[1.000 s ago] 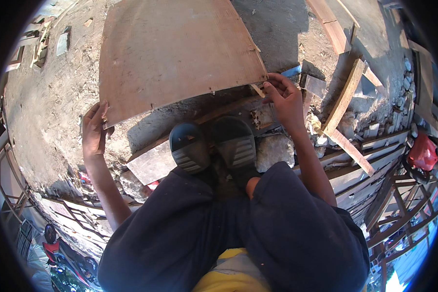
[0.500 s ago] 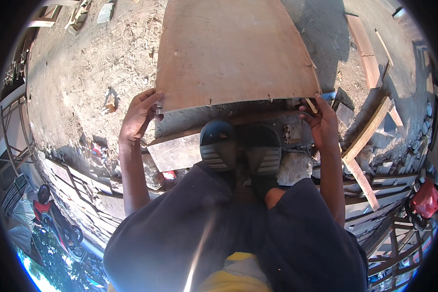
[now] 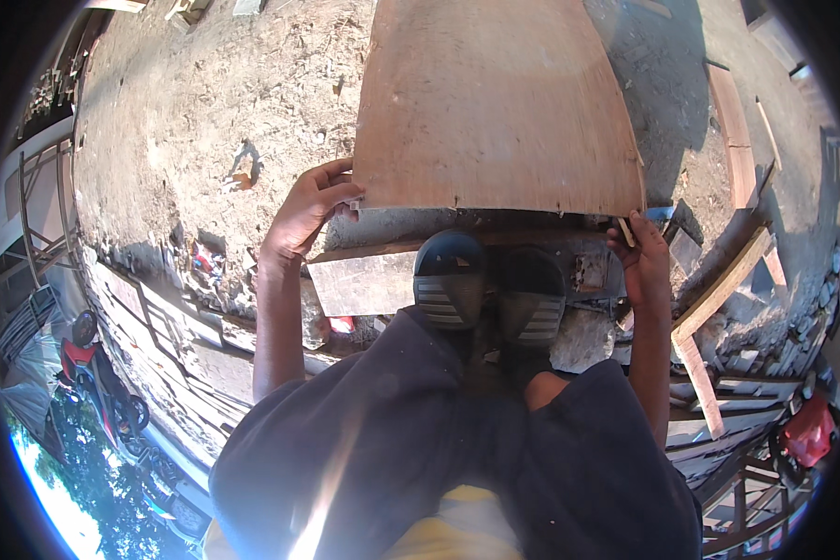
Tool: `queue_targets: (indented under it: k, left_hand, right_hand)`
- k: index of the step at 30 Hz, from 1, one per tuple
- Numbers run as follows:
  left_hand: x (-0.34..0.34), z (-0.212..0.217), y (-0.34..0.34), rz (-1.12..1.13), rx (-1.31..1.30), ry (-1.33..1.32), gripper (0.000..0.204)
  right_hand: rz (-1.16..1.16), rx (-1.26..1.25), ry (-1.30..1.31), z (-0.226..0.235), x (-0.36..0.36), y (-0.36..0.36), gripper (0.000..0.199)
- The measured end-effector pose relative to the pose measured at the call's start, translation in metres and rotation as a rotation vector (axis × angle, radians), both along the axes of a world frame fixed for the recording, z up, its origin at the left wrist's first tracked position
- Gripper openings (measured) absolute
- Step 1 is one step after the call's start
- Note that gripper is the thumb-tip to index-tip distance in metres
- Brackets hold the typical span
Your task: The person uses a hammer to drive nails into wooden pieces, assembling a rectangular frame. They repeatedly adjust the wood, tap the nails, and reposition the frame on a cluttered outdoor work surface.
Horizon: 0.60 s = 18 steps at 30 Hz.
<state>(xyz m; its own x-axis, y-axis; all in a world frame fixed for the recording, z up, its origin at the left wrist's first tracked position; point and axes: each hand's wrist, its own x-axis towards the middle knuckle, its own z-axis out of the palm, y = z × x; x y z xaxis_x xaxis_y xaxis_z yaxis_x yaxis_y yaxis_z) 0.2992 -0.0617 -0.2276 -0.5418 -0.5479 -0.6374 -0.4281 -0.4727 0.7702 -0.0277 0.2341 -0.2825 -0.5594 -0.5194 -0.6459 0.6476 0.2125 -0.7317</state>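
Observation:
A broad, thin plywood sheet stretches away in front of me, its near edge above my feet. My left hand pinches the near left corner, thumb and fingers closed on it. At the near right corner my right hand grips the edge, fingers partly hidden below it. A narrow pale wood strip shows under that corner beside the right fingers. Small nail-like bits stick out along the near edge. Dark slide sandals are on my feet below the sheet.
A pale block lies left of my feet. Planks and an angled timber piece lie on the right. Stacked boards run behind at left. A red bag sits at far right, a motorcycle at far left.
The whole view has shifted, so the sheet, hands and ground appear further right. The sheet's near edge lies more level, its left corner slightly higher in view. Both hands keep their grip.

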Motion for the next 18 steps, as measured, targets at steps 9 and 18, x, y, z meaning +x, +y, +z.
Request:
queue_targets:
  k: [9, 18]
  left_hand:
    - [0.0, 0.018, 0.023, -0.147, -0.047, -0.2, 0.042]
    - [0.048, -0.022, 0.094, -0.231, 0.199, -0.348, 0.033]
  right_hand:
    - [0.021, 0.129, -0.073, 0.005, 0.027, 0.035, 0.015]
    - [0.265, 0.414, -0.169, 0.018, 0.049, 0.132, 0.031]
